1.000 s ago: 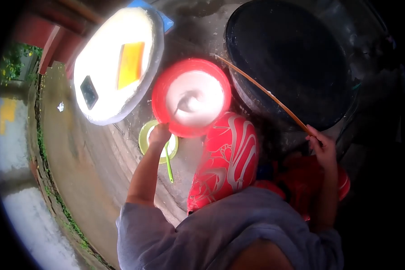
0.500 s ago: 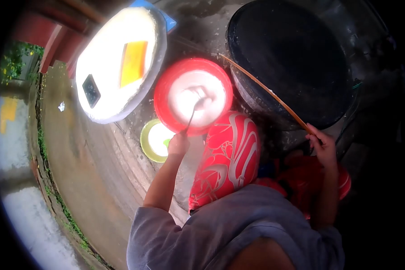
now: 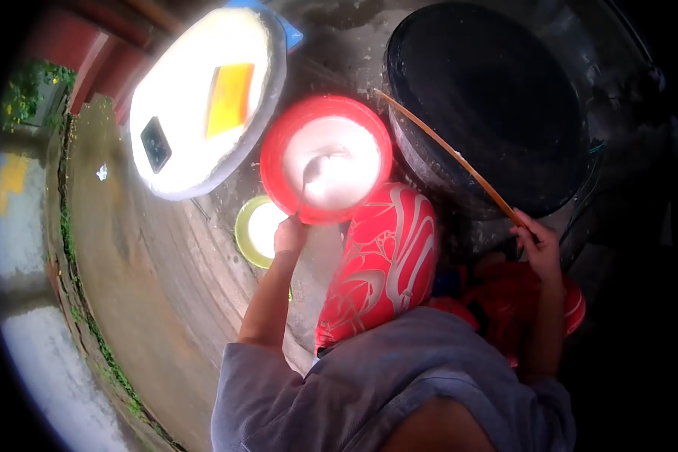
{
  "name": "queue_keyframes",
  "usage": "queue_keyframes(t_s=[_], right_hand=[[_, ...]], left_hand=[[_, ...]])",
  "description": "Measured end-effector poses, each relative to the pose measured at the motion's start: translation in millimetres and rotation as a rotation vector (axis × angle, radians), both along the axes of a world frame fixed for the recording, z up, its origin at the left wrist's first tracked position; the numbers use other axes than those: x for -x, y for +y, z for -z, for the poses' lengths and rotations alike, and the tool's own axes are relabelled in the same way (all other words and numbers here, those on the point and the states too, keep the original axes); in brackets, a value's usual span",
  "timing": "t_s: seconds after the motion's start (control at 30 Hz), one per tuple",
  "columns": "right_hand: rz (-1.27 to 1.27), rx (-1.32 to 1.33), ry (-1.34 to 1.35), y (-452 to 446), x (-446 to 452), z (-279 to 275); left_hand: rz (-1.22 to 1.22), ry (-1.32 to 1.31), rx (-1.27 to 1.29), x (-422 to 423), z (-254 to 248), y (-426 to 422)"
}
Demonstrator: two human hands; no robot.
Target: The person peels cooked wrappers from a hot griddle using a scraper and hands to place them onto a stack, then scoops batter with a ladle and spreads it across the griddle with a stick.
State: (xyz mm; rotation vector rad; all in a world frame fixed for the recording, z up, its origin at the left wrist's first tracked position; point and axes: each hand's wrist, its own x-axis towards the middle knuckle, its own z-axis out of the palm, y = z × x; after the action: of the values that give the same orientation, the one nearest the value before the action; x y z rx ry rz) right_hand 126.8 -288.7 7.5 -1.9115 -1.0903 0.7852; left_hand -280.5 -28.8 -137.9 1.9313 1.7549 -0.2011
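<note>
Left, a round olive-green bowl (image 3: 242,235) containing white material. The left hand (image 3: 291,234), closed around a thin utensil's handle, dips the utensil into white liquid (image 3: 346,181) within a round red basin (image 3: 276,187). Right, the right hand (image 3: 536,242), fingers partly curled, grips a long, thin brown stick (image 3: 459,158).

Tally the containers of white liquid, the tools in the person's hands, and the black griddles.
Containers of white liquid: 2 (red basin, green bowl)
Tools in hand: 2 (ladle, left hand; wooden stick, right hand)
Black griddle: 1
Total: 5
</note>
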Motion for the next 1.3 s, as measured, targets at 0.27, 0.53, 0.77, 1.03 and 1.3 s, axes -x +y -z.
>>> queue_keyframes(t_s=[0.27, 0.53, 0.77, 1.03, 1.3], right_hand=[[-0.005, 0.006, 0.008, 3.6, 1.4, -4.2], [-0.007, 0.039, 0.052, 0.8, -1.2, -2.4], [0.021, 0.027, 0.020, -5.2, -2.2, -1.9], [0.042, -0.029, 0.057, -4.5, -2.0, 4.7], [0.065, -0.051, 0.118, -11.1, -2.3, 8.4]], left_hand=[[-0.081, -0.177, -0.169, -52.7, -1.9, 37.7], [0.071, 0.031, -0.018, 10.4, -33.0, 27.2], [0.140, -0.079, -0.064, -29.6, 46.0, 10.8], [-0.854, -1.105, 1.182, -36.5, -4.6, 8.1], [-0.838, -1.473, 1.340, 32.2, -63.9, -11.0]])
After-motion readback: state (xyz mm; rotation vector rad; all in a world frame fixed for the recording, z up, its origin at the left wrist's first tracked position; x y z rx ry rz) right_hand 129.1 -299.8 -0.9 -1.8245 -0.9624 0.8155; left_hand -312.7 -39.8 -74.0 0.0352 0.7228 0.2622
